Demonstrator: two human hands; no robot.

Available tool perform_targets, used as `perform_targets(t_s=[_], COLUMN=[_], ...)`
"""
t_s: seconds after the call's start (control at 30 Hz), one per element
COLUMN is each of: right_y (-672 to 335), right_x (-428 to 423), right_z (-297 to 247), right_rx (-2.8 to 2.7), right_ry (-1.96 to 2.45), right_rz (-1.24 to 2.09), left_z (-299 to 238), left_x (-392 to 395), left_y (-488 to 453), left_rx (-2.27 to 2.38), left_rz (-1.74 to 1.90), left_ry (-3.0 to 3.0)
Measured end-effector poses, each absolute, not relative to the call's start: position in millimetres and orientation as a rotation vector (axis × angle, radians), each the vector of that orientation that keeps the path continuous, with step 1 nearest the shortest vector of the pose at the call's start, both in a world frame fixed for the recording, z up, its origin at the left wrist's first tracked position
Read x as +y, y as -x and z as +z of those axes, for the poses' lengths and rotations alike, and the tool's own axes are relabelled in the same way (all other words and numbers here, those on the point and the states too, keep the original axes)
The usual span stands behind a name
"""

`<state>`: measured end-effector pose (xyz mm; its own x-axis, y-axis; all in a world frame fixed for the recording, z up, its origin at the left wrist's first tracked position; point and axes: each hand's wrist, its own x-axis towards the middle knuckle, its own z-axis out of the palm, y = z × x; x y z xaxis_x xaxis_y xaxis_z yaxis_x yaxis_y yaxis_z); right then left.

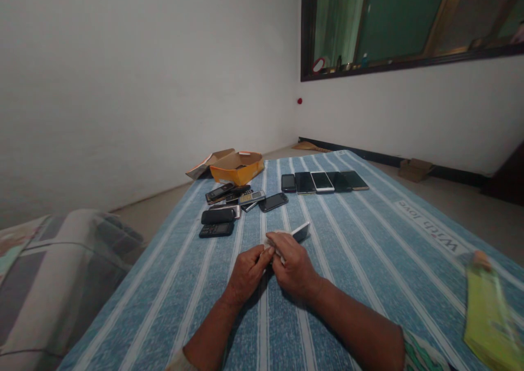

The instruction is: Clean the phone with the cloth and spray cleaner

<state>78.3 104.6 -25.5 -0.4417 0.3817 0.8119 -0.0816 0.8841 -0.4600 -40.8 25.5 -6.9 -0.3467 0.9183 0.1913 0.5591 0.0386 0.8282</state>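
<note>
"With love" is printed on the striped blue cloth (347, 300). The right hand (293, 263) has fingers closed around a tilted, pale-edged phone (302, 232); the left hand (246, 271)'s grip is unclear.

Both arms are bare from the wrist up to the sleeves. The left arm (213, 324) is thin at the wrist and gets thicker toward the bottom of the frame. The right arm (356, 319) does the same. The left grip (248, 273) and the right grip (292, 264) are bare hands with round knuckles. The left sleeve (180, 361) is a little bit of pale tan cloth at the bottom, left of the middle. The right sleeve (423, 354), at the lower right, is pale with green shapes; it looks blurry, so the pattern is hard to tell.
</note>
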Motion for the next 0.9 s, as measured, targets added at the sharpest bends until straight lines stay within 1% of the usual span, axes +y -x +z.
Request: perform_targets(t_s=[0.17,0.37,0.5,0.7,0.9], right_y=[-82,-90,-92,-91,-95], right_x=[109,126,134,137,139], right_z=[-20,-15,-14,-12,-10], right_rx=[-1.977,-2.040,-2.085,-2.118,-2.252], right_ry=[0.117,-0.084,-0.085,-0.108,-0.032], right_rz=[0.625,0.834,0.913,0.853,0.646], left_z=[-7,-8,-8,-7,-7], left_x=[25,25,24,24,24], left_y=[42,45,44,44,44], left_rx=[1.926,1.926,1.928,1.931,1.920], left_rz=[1.247,1.283,1.291,1.308,1.283], left_ry=[-1.471,-1.464,-1.473,-1.483,-1.489])
